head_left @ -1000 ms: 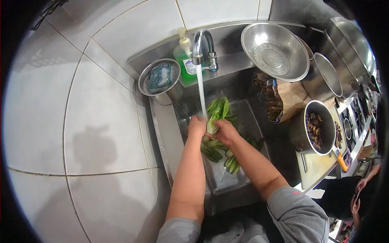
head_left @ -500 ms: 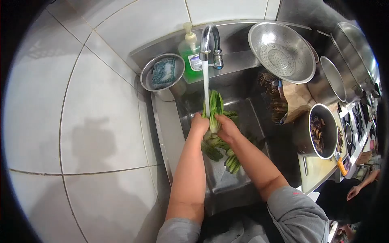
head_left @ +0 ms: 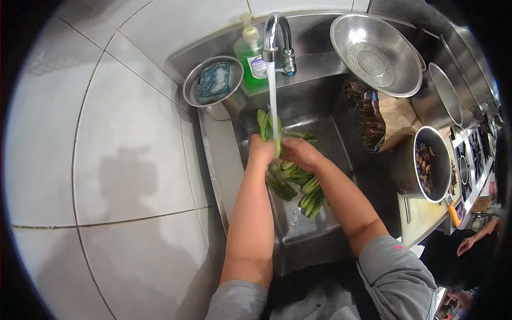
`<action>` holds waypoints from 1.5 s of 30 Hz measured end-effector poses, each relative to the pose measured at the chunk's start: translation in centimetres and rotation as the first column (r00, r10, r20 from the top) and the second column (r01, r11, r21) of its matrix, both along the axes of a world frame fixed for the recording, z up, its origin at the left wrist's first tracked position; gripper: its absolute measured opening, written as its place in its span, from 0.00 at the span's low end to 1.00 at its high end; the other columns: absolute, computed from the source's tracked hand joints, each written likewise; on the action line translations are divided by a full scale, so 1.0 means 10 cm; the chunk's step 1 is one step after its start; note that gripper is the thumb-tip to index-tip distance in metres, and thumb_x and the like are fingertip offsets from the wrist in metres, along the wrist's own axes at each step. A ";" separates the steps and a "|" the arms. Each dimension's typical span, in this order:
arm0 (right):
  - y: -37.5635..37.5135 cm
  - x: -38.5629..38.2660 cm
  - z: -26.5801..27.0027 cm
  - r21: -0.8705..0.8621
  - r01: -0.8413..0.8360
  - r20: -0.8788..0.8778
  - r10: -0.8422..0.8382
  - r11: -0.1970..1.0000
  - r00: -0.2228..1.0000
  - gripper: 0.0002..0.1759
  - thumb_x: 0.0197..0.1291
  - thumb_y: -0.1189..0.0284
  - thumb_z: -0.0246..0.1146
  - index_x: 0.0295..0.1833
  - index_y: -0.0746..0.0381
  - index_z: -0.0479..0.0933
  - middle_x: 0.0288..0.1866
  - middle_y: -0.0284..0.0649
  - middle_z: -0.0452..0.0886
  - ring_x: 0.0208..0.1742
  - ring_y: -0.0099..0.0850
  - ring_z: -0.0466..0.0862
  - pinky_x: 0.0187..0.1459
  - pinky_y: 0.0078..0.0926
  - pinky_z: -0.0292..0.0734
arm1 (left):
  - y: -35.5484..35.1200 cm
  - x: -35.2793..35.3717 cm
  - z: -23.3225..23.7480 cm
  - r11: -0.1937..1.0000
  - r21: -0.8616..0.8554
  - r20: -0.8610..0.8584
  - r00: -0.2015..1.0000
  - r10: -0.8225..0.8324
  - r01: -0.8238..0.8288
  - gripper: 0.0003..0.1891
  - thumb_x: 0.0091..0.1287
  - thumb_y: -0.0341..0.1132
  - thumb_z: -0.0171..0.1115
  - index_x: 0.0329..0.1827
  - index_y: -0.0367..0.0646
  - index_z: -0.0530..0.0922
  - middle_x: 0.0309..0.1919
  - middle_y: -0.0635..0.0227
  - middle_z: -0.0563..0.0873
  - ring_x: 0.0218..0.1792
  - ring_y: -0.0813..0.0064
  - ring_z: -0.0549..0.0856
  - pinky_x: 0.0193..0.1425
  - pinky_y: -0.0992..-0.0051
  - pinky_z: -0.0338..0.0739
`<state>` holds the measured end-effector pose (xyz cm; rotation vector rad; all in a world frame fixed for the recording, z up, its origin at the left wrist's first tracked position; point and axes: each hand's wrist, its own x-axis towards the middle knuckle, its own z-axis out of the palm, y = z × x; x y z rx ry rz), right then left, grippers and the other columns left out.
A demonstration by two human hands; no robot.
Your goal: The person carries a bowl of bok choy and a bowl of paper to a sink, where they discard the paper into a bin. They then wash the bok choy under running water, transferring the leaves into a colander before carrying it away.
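Note:
Water from the curved faucet (head_left: 273,37) runs down onto a head of bok choy (head_left: 264,124) with green leaves pointing away from me. My left hand (head_left: 261,148) is closed around its left side. From the right, my right hand (head_left: 300,152) has its fingers curled at the base, slightly smeared by motion and splashing water. Below my hands, more bok choy (head_left: 311,198) lies in the steel sink (head_left: 314,232), and some leaves show behind my right hand.
On the left ledge stands a metal bowl (head_left: 234,98) with a green scouring pad (head_left: 214,81), beside a green soap bottle (head_left: 249,58). To the right are a colander (head_left: 376,58), a paper bag (head_left: 397,120), a pot (head_left: 408,170) and an orange-handled knife (head_left: 454,212). A co-worker's hand (head_left: 465,246) shows far right.
The bok choy has swung left, its leaves now left of the water stream. My right hand has turned further over its base, and the view has shifted slightly.

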<state>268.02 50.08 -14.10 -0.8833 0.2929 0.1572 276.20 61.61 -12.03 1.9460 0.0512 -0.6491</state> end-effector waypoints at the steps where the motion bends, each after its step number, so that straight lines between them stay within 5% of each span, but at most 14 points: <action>1: -0.04 -0.05 0.04 -0.056 -0.070 -0.001 0.070 0.996 0.998 0.17 0.67 0.66 0.50 0.53 0.67 0.72 0.48 0.41 0.78 0.45 0.32 0.78 0.52 0.33 0.72 | -0.02 -0.03 0.11 0.994 -0.070 -0.162 0.984 0.073 -0.085 0.18 0.61 0.30 0.57 0.53 0.34 0.65 0.35 0.54 0.79 0.29 0.63 0.83 0.23 0.67 0.79; 9: -0.04 -0.20 0.13 -0.738 -0.134 -0.035 0.161 0.662 0.986 0.13 0.60 0.69 0.57 0.46 0.66 0.77 0.39 0.42 0.82 0.42 0.33 0.82 0.43 0.32 0.75 | 0.00 -0.02 0.09 0.991 -0.129 -0.344 0.935 -0.081 0.038 0.16 0.67 0.39 0.52 0.49 0.37 0.68 0.35 0.57 0.79 0.26 0.71 0.80 0.21 0.72 0.76; 11: -0.01 -0.22 0.07 -0.972 0.037 0.077 0.163 0.232 0.984 0.12 0.57 0.68 0.58 0.41 0.65 0.78 0.40 0.48 0.81 0.39 0.43 0.81 0.42 0.36 0.74 | -0.02 -0.10 0.19 0.984 -0.174 -0.379 0.921 -0.092 0.027 0.16 0.67 0.40 0.53 0.49 0.36 0.69 0.35 0.58 0.79 0.27 0.71 0.80 0.21 0.72 0.76; 15: -0.07 -0.27 0.01 -0.981 0.192 0.177 0.252 -0.035 0.951 0.11 0.53 0.68 0.60 0.38 0.64 0.79 0.41 0.53 0.80 0.41 0.52 0.79 0.43 0.42 0.73 | -0.01 -0.14 0.18 0.982 -0.080 -0.257 0.949 -0.184 0.169 0.20 0.62 0.37 0.56 0.51 0.31 0.70 0.37 0.59 0.79 0.30 0.68 0.82 0.25 0.69 0.79; 19: -0.01 -0.32 0.27 -0.918 -0.368 -0.325 0.250 0.151 0.912 0.13 0.55 0.65 0.58 0.39 0.62 0.81 0.42 0.45 0.82 0.46 0.47 0.81 0.45 0.40 0.75 | -0.01 -0.08 0.12 0.900 0.238 -0.195 0.926 -0.325 0.366 0.22 0.59 0.35 0.57 0.53 0.27 0.71 0.34 0.56 0.81 0.30 0.65 0.83 0.27 0.68 0.80; 21: 0.03 -0.29 -0.21 -0.653 -0.646 -0.756 0.292 -0.396 0.586 0.14 0.56 0.66 0.57 0.44 0.60 0.82 0.44 0.41 0.83 0.50 0.42 0.81 0.47 0.38 0.76 | 0.02 -0.10 0.11 0.861 0.361 -0.150 0.933 -0.326 0.359 0.21 0.57 0.38 0.60 0.48 0.29 0.76 0.33 0.52 0.83 0.32 0.63 0.85 0.32 0.67 0.80; 24: 0.43 -0.36 -0.39 -0.631 -0.568 -0.766 0.311 -0.528 0.562 0.14 0.55 0.66 0.58 0.44 0.60 0.81 0.50 0.46 0.81 0.50 0.38 0.81 0.47 0.36 0.77 | 0.04 -0.07 -0.04 0.775 0.558 0.072 0.912 -0.403 0.298 0.18 0.54 0.39 0.62 0.42 0.32 0.80 0.35 0.50 0.85 0.36 0.60 0.86 0.40 0.66 0.79; 29: 1.13 -0.08 -2.14 -0.951 -0.307 -0.276 0.545 -0.035 0.791 0.28 0.56 0.69 0.57 0.64 0.64 0.66 0.68 0.55 0.63 0.58 0.45 0.77 0.59 0.38 0.71 | 0.06 -0.02 -0.24 0.771 0.581 0.183 0.881 -0.436 0.261 0.17 0.51 0.37 0.62 0.41 0.35 0.82 0.36 0.49 0.85 0.38 0.58 0.85 0.45 0.66 0.77; 30: 1.15 -0.15 -2.07 -0.936 -0.172 -0.306 0.465 -0.308 0.831 0.31 0.56 0.69 0.58 0.66 0.65 0.62 0.68 0.57 0.60 0.60 0.47 0.75 0.61 0.38 0.68 | 0.04 -0.04 -0.13 0.774 0.575 0.192 0.877 -0.441 0.263 0.17 0.51 0.37 0.62 0.41 0.35 0.82 0.36 0.49 0.85 0.38 0.58 0.85 0.45 0.66 0.77; 33: 1.02 -0.25 -1.44 -0.791 -0.286 -0.510 0.326 -0.540 0.796 0.38 0.54 0.67 0.63 0.69 0.61 0.56 0.67 0.55 0.63 0.65 0.48 0.69 0.66 0.36 0.63 | 0.00 -0.07 0.13 0.815 0.444 -0.031 0.916 -0.401 0.372 0.18 0.51 0.38 0.61 0.42 0.34 0.81 0.37 0.48 0.85 0.40 0.56 0.85 0.45 0.65 0.77; 36: 0.88 -0.42 -1.95 -0.905 -0.413 -0.412 0.448 -0.101 0.793 0.34 0.55 0.66 0.61 0.67 0.60 0.62 0.70 0.51 0.59 0.67 0.46 0.66 0.65 0.35 0.63 | -0.01 -0.11 -0.01 0.840 0.430 0.011 0.929 -0.370 0.330 0.20 0.52 0.39 0.60 0.41 0.31 0.80 0.38 0.49 0.85 0.39 0.55 0.85 0.45 0.65 0.78; 39: 0.70 -0.39 -1.81 -0.890 -0.453 -0.365 0.520 0.049 0.772 0.35 0.52 0.69 0.64 0.66 0.61 0.62 0.65 0.51 0.67 0.66 0.41 0.68 0.64 0.36 0.64 | -0.01 -0.09 0.12 0.702 0.592 -0.049 0.887 -0.459 0.396 0.23 0.53 0.41 0.58 0.45 0.29 0.78 0.40 0.50 0.84 0.36 0.55 0.85 0.45 0.66 0.78; 41: 0.37 -0.31 -1.21 -0.753 -0.271 -0.157 0.237 0.599 0.959 0.35 0.46 0.66 0.71 0.62 0.59 0.68 0.58 0.46 0.74 0.57 0.36 0.75 0.58 0.32 0.68 | 0.02 -0.09 0.05 0.748 0.569 0.051 0.893 -0.448 0.343 0.21 0.54 0.37 0.59 0.46 0.29 0.76 0.38 0.49 0.83 0.30 0.60 0.85 0.37 0.67 0.79; 45: -0.11 -0.05 -0.77 -0.568 0.032 0.009 -0.033 0.822 0.999 0.32 0.46 0.70 0.70 0.59 0.63 0.69 0.49 0.41 0.78 0.48 0.30 0.78 0.50 0.28 0.73 | 0.00 -0.02 -0.06 0.863 0.434 -0.045 0.963 -0.266 0.259 0.23 0.54 0.34 0.59 0.51 0.30 0.73 0.45 0.44 0.82 0.46 0.55 0.84 0.49 0.64 0.77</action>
